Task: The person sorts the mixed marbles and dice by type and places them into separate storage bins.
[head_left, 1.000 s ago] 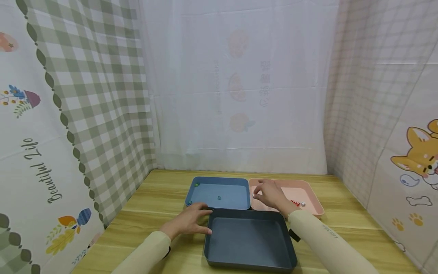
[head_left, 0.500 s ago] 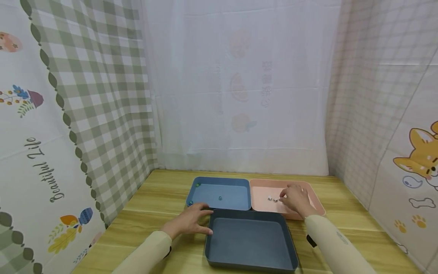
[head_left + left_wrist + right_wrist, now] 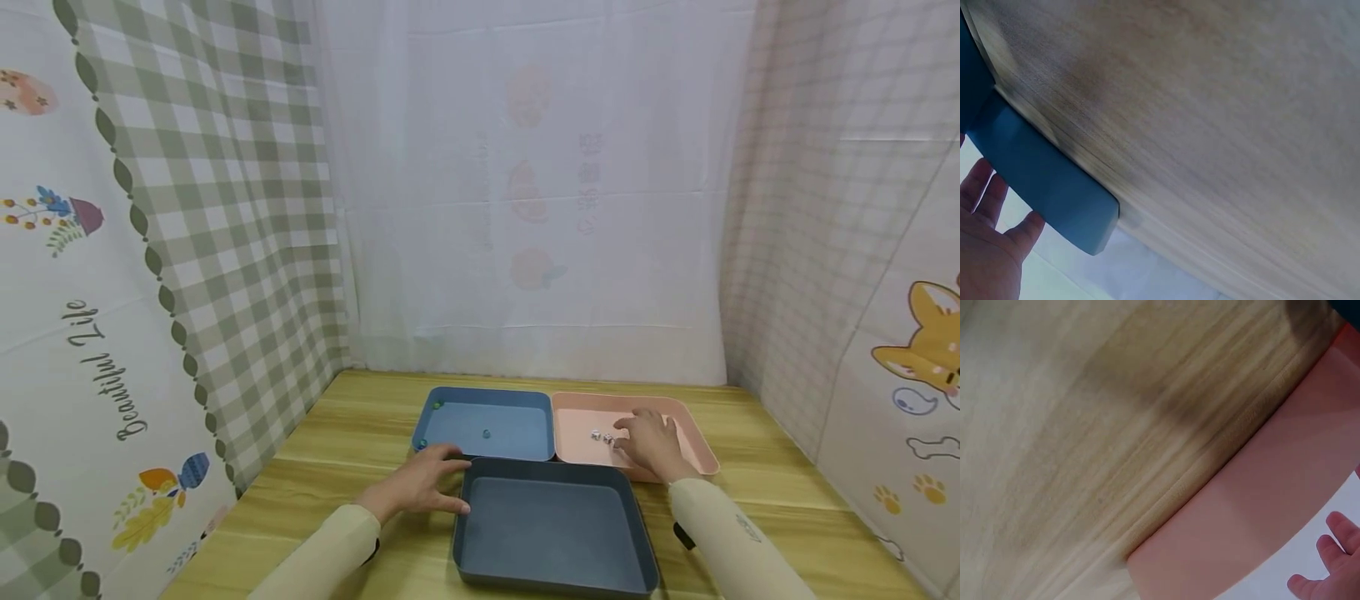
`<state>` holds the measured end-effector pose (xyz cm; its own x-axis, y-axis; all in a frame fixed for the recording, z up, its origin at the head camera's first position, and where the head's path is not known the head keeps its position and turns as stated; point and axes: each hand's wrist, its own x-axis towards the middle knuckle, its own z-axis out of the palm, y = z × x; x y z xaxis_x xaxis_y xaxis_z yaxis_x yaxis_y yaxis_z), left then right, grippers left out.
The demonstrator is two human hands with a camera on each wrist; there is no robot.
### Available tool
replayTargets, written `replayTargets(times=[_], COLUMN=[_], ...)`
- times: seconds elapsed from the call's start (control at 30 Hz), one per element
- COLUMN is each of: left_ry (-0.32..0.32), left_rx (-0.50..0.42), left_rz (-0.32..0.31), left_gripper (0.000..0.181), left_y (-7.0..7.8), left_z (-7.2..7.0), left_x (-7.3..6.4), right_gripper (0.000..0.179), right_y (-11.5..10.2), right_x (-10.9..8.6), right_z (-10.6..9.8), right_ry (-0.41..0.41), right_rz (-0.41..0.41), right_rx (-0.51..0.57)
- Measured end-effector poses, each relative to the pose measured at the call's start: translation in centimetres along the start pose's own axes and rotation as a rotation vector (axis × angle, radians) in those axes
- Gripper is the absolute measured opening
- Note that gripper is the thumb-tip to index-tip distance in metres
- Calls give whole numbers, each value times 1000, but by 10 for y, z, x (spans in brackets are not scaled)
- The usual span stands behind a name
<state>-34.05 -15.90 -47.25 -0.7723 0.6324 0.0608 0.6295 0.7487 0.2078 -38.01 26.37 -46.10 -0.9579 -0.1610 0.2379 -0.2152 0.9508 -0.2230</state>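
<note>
In the head view my right hand [image 3: 651, 446] is over the pink tray [image 3: 690, 425], fingers loosely bent, thumb and index apart. Two small white, dark-marked pieces that look like dice [image 3: 596, 435] lie in that tray just left of its fingertips. The right wrist view shows the fingers [image 3: 1334, 553] spread, beyond the tray's outer wall. My left hand [image 3: 420, 483] rests at the left rim of the dark grey tray [image 3: 555, 533], its thumb and fingers spread along the edge. In the left wrist view its fingertips [image 3: 1034, 222] are right at a tray wall.
A blue tray [image 3: 517, 425] stands left of the pink one, behind the dark tray. It holds a few small green and teal pieces [image 3: 487, 433]. All stand on a wood-grain table [image 3: 360, 417], with a white curtain [image 3: 525, 250] behind and printed cloths at the sides.
My right hand has moved rightward within the pink tray, uncovering the white pieces; red pieces seen earlier are now hidden. Its thumb and fingers have spread apart. The left hand stays at the dark tray.
</note>
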Motion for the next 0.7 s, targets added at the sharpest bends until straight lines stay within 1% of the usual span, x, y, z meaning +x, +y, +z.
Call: replayTargets(times=[0.07,0.13,0.3,0.47,0.57,0.7], left_ry=[5,7,8,1,39,168], left_rx=[1,5,7,-21,-19,42], left_rz=[6,8,9,-3,-16,-22], left_gripper=[79,80,80,77,68,57], left_y=[0,0,-4,-4,-3,-2], left_z=[0,0,0,0,0,1], left_x=[1,1,2,1,1,7], right_gripper=[32,36,35,37,36,37], right_y=[0,1,6,12,13,14], right_x=[-1,-2,-5,-10,-12,-16], right_z=[-1,-1,-4,-11,-13,-15], right_ry=[3,12,36,37,60,76], right_rz=[7,14,18,13,-7,-11], right_rx=[-14,-20,-28,-15,-20,-26])
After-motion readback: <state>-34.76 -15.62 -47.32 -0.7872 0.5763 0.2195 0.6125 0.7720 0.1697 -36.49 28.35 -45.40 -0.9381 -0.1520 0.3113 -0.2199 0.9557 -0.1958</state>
